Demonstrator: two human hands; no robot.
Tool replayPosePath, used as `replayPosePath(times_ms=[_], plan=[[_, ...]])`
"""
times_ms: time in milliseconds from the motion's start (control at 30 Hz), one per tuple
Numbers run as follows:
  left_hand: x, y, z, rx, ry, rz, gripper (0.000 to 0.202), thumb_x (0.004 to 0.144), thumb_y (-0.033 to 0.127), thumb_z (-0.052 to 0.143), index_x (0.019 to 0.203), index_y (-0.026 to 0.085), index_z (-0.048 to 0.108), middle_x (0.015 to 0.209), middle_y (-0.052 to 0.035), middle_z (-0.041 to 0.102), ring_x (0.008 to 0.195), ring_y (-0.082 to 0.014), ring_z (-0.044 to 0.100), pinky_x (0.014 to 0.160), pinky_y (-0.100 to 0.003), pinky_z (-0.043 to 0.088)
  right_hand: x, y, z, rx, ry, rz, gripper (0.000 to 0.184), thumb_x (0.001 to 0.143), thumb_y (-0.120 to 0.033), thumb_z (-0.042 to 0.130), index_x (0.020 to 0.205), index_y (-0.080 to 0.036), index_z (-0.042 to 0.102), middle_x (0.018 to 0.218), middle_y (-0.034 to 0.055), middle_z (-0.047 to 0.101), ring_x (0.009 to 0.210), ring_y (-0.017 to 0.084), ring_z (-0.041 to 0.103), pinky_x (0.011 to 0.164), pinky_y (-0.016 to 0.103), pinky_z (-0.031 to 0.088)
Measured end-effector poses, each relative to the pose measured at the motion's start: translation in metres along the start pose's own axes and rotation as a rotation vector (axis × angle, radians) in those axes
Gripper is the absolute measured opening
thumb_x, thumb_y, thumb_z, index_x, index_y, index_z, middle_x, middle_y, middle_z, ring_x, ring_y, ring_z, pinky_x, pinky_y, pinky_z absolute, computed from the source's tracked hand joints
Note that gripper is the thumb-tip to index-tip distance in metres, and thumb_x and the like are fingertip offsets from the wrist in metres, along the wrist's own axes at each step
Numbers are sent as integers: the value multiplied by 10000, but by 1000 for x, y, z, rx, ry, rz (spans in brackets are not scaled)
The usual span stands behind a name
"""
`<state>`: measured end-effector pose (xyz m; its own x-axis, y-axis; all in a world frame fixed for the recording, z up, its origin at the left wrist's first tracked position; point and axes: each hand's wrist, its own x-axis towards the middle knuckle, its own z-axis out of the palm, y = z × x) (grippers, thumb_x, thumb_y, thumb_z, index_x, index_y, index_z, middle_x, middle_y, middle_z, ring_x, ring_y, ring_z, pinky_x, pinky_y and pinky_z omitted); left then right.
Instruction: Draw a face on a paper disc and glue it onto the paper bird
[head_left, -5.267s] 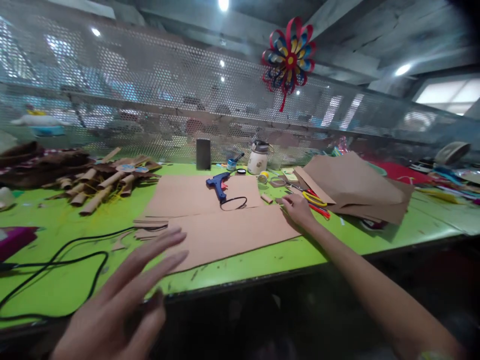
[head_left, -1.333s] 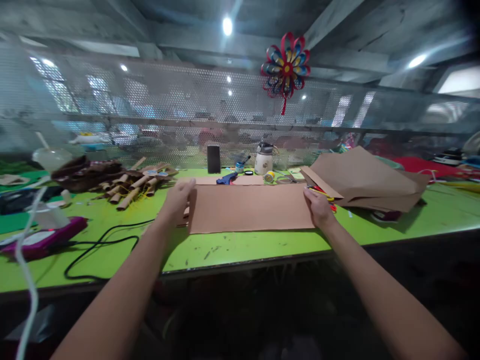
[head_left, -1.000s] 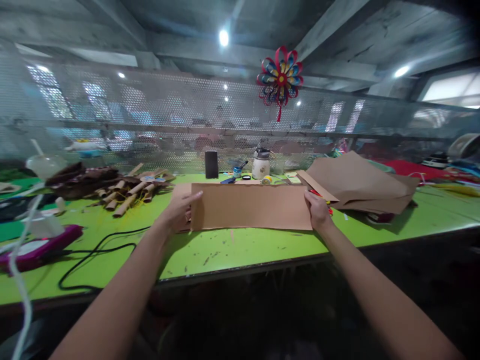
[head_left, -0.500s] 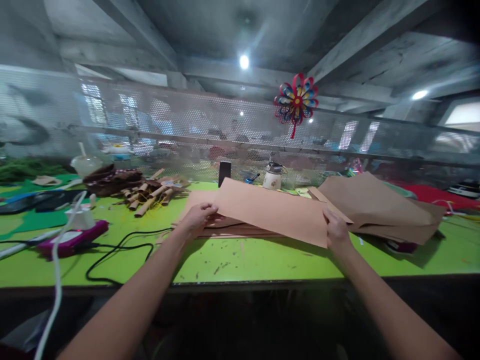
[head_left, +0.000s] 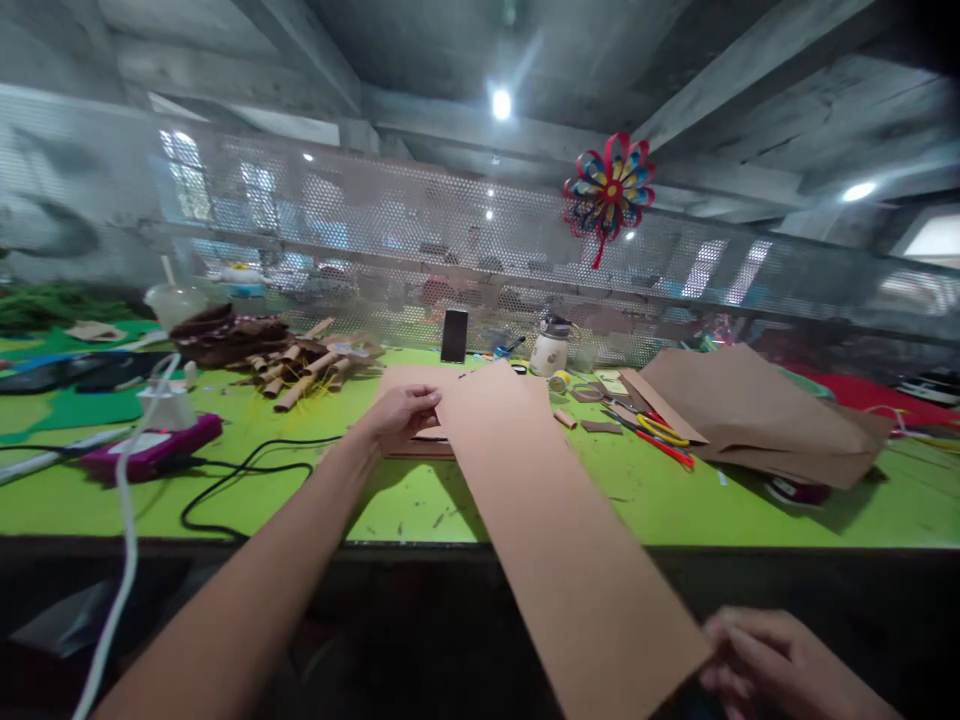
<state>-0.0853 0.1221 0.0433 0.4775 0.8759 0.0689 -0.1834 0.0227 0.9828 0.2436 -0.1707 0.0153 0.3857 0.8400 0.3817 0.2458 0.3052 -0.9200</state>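
A long strip of brown kraft paper [head_left: 555, 510] slants from above the table down past its front edge. My left hand [head_left: 401, 412] pinches its far left corner between thumb and fingers. At the near right corner, low in the view, my right hand [head_left: 772, 655] is closed on the paper's edge, slightly blurred. Behind and partly under the strip, a stack of brown paper sheets [head_left: 412, 450] lies on the green table [head_left: 397, 510], mostly hidden by the strip and my left hand.
Scissors with red and yellow handles [head_left: 660, 430] lie right of the strip, beside a large folded brown paper [head_left: 750, 410]. A phone [head_left: 454, 336] stands at the back near a white jar [head_left: 551, 347]. Rolled brown tubes [head_left: 300, 375], a purple power strip [head_left: 154, 445] and black cable [head_left: 247, 480] are left.
My right hand has swung down and toward me with its end of the paper, turning the strip lengthwise. The scissors and small items behind it now show. My left hand keeps its corner.
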Motion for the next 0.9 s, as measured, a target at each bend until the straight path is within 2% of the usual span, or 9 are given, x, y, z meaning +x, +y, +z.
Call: replayPosePath(times_ms=[200, 267, 367, 433, 500, 600, 700, 800, 900], plan=[[-5, -9, 28, 97, -200, -49, 195, 920, 288, 592, 1036, 131, 601, 980, -45, 623, 803, -154, 621, 705, -325, 543, 59, -18, 19, -159, -221, 63, 468, 729, -598, 662, 921, -179, 745, 811, 97, 708, 804, 245, 651, 680, 371, 562], [-8, -9, 37, 131, -239, -45, 169, 914, 280, 599, 988, 128, 607, 913, -28, 625, 753, -141, 615, 683, -310, 537, 85, -11, 38, -183, -321, 87, 430, 771, -558, 645, 950, -177, 732, 895, 97, 703, 835, 227, 638, 716, 357, 540], [-15, -7, 45, 175, -259, -34, 202, 855, 309, 668, 931, 128, 624, 811, -11, 632, 700, -132, 608, 682, -298, 515, 128, 3, 78, -110, -352, 72, 482, 720, -513, 706, 1071, -184, 690, 957, 79, 674, 838, 199, 604, 687, 313, 504], [-19, -5, 47, 197, -254, -26, 287, 780, 369, 732, 905, 126, 643, 766, -13, 643, 686, -131, 607, 704, -294, 496, 151, 10, 104, -79, -417, 98, 457, 680, -510, 734, 983, -169, 716, 826, 56, 674, 731, 177, 592, 603, 281, 470], [-21, -3, 47, 216, -241, -19, 350, 731, 419, 756, 890, 124, 655, 749, -22, 653, 678, -137, 606, 709, -297, 485, 167, 16, 122, -45, -485, 128, 384, 643, -506, 755, 749, -139, 714, 674, 30, 636, 606, 148, 551, 537, 259, 424], [-18, -2, 48, 233, -202, 3, 407, 692, 459, 762, 896, 122, 659, 766, -39, 671, 707, -164, 620, 717, -314, 486, 176, 22, 132, -3, -511, 140, 364, 605, -468, 783, 557, -134, 646, 554, -5, 560, 515, 110, 471, 500, 244, 359], [-13, -4, 50, 244, -143, 34, 436, 674, 477, 753, 912, 124, 658, 764, -35, 674, 730, -179, 625, 720, -318, 487, 176, 26, 133, 26, -473, 125, 329, 621, -447, 773, 585, -136, 673, 530, -19, 536, 499, 101, 432, 501, 247, 333], [-8, -5, 54, 281, -74, 63, 392, 656, 448, 765, 847, 120, 668, 637, 6, 624, 620, -141, 569, 632, -265, 448, 172, 28, 137, 50, -386, 79, 284, 642, -411, 764, 595, -141, 688, 500, -31, 502, 498, 99, 402, 506, 250, 312], [-6, -1, 62, 326, -28, 69, 339, 634, 399, 793, 773, 112, 679, 608, 5, 615, 582, -130, 540, 574, -239, 404, 165, 30, 144, 88, -309, 35, 249, 665, -385, 753, 611, -148, 700, 532, -16, 536, 539, 120, 443, 539, 263, 341]])
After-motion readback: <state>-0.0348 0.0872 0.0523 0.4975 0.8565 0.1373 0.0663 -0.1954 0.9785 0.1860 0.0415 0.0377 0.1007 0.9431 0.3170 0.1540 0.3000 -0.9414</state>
